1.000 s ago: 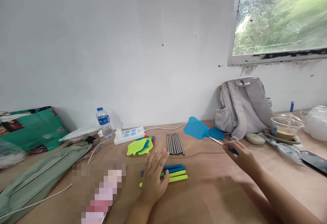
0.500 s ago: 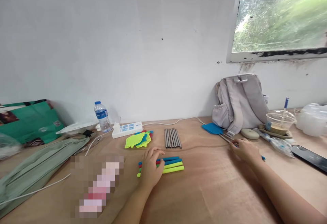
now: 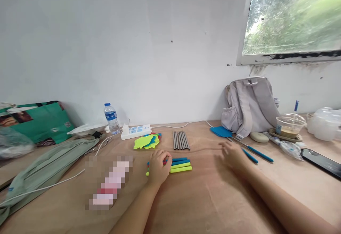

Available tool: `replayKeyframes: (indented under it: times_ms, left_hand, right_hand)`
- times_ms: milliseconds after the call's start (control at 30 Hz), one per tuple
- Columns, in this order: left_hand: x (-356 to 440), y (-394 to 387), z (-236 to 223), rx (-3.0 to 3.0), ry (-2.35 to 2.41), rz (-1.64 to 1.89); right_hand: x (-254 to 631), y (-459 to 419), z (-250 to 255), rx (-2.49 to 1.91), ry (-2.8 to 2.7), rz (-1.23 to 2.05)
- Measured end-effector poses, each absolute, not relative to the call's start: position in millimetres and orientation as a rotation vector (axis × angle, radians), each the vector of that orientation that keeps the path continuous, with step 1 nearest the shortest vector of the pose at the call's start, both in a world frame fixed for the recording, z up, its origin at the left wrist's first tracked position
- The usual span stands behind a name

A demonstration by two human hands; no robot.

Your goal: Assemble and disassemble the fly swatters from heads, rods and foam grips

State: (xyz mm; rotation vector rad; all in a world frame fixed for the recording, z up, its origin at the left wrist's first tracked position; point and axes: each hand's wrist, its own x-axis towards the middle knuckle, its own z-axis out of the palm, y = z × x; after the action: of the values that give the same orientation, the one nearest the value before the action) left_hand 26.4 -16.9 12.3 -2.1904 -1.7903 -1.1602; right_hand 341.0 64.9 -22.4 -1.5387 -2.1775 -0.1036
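Observation:
My left hand [image 3: 159, 166] is curled over the left ends of a small stack of coloured handles [image 3: 182, 165], blue, green, yellow and red, on the wooden table [image 3: 207, 198]. Palm down on the table, my right hand [image 3: 233, 155] holds nothing; its fingers are loosely apart. Just right of it lie two assembled blue fly swatters [image 3: 254, 151], their blue heads [image 3: 221, 131] against the backpack. A row of several metal rods [image 3: 181, 140] lies behind the handles. A pile of loose swatter heads [image 3: 146, 141], yellow-green and blue, sits to the left of the rods.
A grey backpack [image 3: 250, 106] leans on the wall at right, with a plastic cup [image 3: 290, 125], a white container [image 3: 326, 123] and a phone [image 3: 322, 161] beyond it. A power strip [image 3: 135, 132], water bottle [image 3: 111, 118], green bag [image 3: 39, 120] and grey-green pouch [image 3: 39, 171] lie left.
My right hand laid the blue swatter down beside the backpack, let go and drew back to the left. My left hand's fingers curled onto the coloured handles.

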Motion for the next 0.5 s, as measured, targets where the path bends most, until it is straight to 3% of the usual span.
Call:
replayKeyframes:
  times_ms: [200, 500]
  left_hand:
    - [41.1, -21.1, 11.2, -2.442, -1.596, -0.971]
    - [40.0, -16.6, 9.9, -2.607, -1.479, -0.874]
  right_hand:
    - [240.1, 41.4, -31.2, -1.251, -2.246, 0.182]
    - [213.0, 75.5, -26.7, -1.411, -2.23, 0.178]
